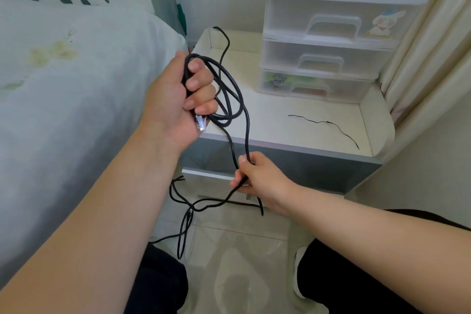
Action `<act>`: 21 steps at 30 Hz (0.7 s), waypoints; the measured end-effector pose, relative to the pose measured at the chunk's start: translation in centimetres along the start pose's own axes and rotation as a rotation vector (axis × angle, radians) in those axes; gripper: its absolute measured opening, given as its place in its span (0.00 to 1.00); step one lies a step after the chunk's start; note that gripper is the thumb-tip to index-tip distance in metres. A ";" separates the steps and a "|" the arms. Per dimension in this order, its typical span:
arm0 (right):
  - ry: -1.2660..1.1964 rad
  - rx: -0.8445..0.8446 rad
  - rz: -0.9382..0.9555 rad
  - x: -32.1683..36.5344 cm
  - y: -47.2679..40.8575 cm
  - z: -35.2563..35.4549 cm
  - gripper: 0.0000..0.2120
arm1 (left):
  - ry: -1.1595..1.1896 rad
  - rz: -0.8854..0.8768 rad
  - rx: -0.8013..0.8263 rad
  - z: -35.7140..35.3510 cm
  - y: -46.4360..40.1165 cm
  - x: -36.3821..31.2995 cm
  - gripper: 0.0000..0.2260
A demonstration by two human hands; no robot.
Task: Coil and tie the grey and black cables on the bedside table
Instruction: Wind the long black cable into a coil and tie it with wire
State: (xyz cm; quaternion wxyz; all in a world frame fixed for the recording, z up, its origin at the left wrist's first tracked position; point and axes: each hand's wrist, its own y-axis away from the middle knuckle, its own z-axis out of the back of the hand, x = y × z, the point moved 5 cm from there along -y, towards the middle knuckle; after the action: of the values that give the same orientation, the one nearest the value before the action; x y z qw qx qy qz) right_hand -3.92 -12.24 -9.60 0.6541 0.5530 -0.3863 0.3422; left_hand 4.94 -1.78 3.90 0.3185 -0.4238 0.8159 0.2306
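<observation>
2 hands work the black cable [233, 89] in the head view. The left hand [178, 99] has its fingers curled tight round several finished loops held up at the near left corner of the bedside table [293, 115], a clear plug [200, 123] poking out below the fist. The right hand [257, 178] pinches a lower stretch of that cable in front of the table. By my judgement the coiling is partly done: a long tail lies loose on the floor [229, 250] at near left, nothing is tied, and no grey cable can be made out. 1 thin dark twist tie [323, 122] lies on the white tabletop, to the right. Behind it stands a translucent drawer unit [328, 41]; a bed [63, 84] fills the left, a curtain [428, 46] the right.
</observation>
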 end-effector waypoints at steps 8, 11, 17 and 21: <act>0.085 -0.053 0.026 1.5 1.9 -1.4 0.17 | -0.146 -0.225 -0.145 -0.3 -0.1 0.0 0.18; 0.021 0.199 -0.161 1.6 3.0 -3.2 0.17 | -0.341 -0.266 -0.071 -1.4 0.1 0.9 0.16; 0.093 0.490 -0.266 4.3 3.7 -2.9 0.15 | -0.881 -0.398 0.024 -2.0 0.3 1.8 0.19; 0.215 0.563 -0.257 5.6 4.5 -1.8 0.11 | -1.235 -0.438 0.116 -2.2 0.6 3.0 0.16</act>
State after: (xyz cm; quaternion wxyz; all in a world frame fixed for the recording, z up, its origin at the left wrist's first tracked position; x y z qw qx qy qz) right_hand -4.99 -9.65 -2.73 0.5503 0.7172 -0.1323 0.4066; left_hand 2.44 -4.48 3.33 0.7902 -0.3519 0.3891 0.3167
